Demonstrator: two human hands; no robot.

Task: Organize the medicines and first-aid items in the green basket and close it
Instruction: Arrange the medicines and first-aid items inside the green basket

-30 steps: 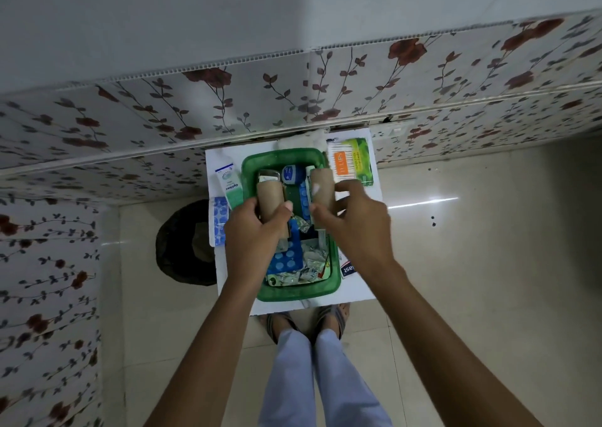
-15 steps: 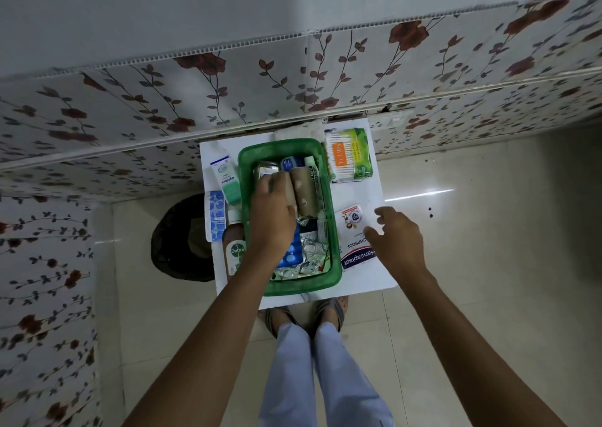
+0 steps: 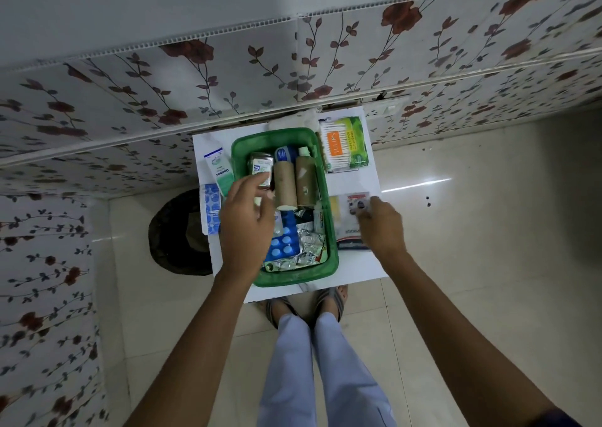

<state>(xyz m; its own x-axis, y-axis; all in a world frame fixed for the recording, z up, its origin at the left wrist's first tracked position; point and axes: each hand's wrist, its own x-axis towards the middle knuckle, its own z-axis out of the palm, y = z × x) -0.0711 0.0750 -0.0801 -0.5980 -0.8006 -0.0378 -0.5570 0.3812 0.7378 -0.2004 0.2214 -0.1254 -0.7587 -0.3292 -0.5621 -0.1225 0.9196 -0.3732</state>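
The green basket [image 3: 330,231] stands open on a small white table [image 3: 355,182]. Inside lie two brown bandage rolls [image 3: 286,182] side by side, small bottles at the far end, and blue pill strips [image 3: 284,245] with foil packs near me. My left hand [image 3: 247,227] hovers over the basket's left rim, fingers apart, holding nothing. My right hand [image 3: 381,224] rests on the plaster packet [image 3: 350,227] lying right of the basket, its fingertips on the packet's top edge.
A cotton-swab pack [image 3: 345,144] lies at the table's far right. A white-green tube box [image 3: 220,170] and a blue strip [image 3: 211,210] lie left of the basket. A dark round bin [image 3: 177,234] stands on the floor at left. The floral wall is just behind.
Both bandage rolls were set down in the basket and released. My left hand drew back toward the left rim. My right hand moved out to the right, onto the plaster packet.
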